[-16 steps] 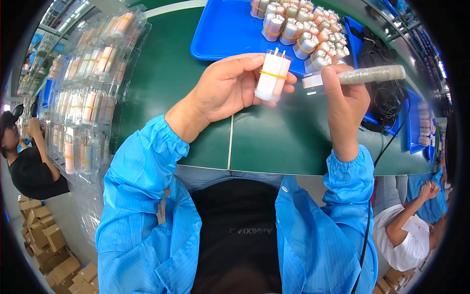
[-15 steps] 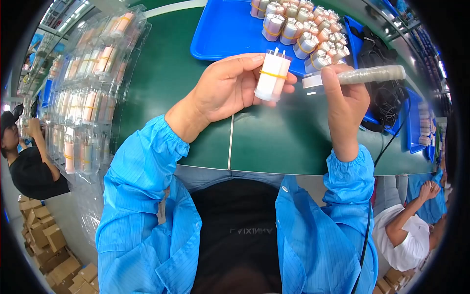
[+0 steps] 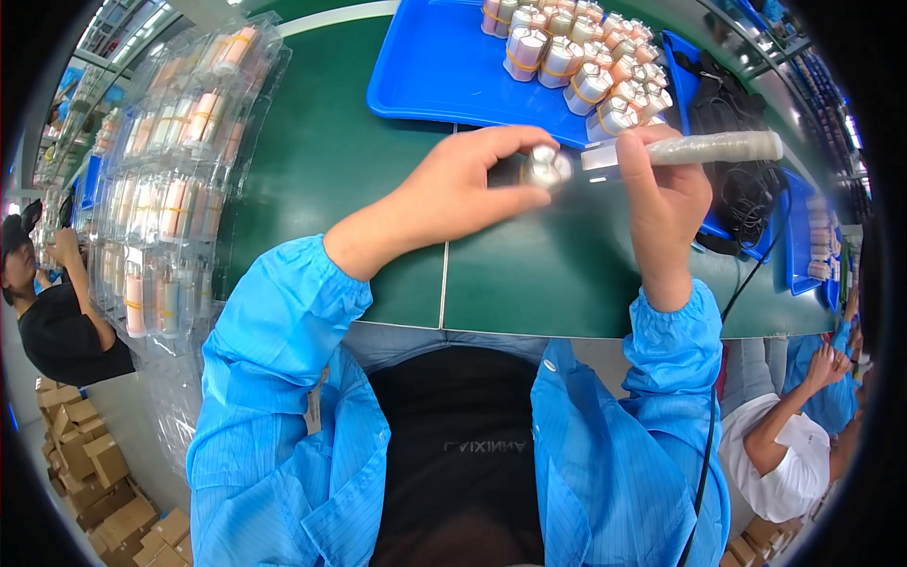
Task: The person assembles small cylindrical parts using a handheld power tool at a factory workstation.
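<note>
The left hand [image 3: 463, 181] grips 1 cell bundle [image 3: 548, 168] between its thumb and fingers, with the bundle's pale end turned up toward the camera; motion blur hides its finer detail. The right hand [image 3: 665, 194] is closed around a handheld tool [image 3: 726, 147], a pale cylindrical body in clear wrapping with a flat white head pointing left. That head is just beside the held bundle, and a narrow gap shows between the 2. Blue elasticated sleeves [image 3: 283, 293] cover the forearms.

Beneath the hands is a green worktable [image 3: 331, 255] with a thin seam running across it. Beyond them, a blue tray [image 3: 425, 85] carries upright cell bundles [image 3: 590, 85] in white and pink, many ringed with yellow bands, crowded toward its right side. Coiled black cables [image 3: 748, 210] lie right of the tool, and farther right another blue tray [image 3: 799, 248] holds more cells. On the left, clear plastic trays [image 3: 219, 175] contain pink and pale cells. Cardboard boxes [image 3: 104, 458] are piled at lower left, below a co-worker [image 3: 71, 331] in black.
</note>
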The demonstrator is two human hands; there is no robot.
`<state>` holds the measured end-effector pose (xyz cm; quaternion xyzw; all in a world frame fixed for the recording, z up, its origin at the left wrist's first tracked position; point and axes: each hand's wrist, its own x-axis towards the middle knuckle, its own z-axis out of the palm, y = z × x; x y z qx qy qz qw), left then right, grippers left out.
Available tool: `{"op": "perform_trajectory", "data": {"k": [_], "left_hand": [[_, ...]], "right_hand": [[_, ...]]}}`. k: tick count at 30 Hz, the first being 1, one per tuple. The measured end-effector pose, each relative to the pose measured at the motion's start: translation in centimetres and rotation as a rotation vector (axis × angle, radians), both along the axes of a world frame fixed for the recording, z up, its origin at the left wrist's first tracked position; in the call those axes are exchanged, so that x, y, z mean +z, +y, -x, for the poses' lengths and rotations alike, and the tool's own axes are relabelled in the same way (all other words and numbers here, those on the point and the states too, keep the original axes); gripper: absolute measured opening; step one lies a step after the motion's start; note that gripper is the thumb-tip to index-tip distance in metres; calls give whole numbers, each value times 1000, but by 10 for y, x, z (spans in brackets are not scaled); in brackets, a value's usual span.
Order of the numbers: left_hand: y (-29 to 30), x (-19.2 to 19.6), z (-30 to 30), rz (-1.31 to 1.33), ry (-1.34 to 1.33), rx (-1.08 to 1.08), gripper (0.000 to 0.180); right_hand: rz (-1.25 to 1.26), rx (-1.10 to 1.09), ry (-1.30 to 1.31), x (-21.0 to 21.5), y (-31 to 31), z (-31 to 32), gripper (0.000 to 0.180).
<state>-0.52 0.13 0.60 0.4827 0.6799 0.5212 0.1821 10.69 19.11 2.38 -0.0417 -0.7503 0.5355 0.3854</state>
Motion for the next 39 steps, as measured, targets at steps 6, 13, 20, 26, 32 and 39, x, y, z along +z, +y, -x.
{"op": "perform_trajectory", "data": {"k": [6, 13, 20, 26, 32, 39], "left_hand": [[5, -6, -4, 41, 224, 84, 45], [2, -4, -2, 80, 162, 60, 43], [1, -1, -2, 104, 130, 51, 41], [3, -5, -1, 25, 198, 57, 40], [2, -1, -1, 94, 169, 59, 40], [2, -1, 0, 117, 187, 63, 40]], "right_hand": [[-258, -15, 14, -4, 3, 3, 11], [-341, 5, -35, -8, 2, 4, 14], [-394, 11, -12, -11, -3, 7, 16], [-339, 6, -181, -4, -11, 3, 9], [-314, 19, -152, -11, -9, 7, 17], [-371, -8, -28, -9, -5, 6, 15]]}}
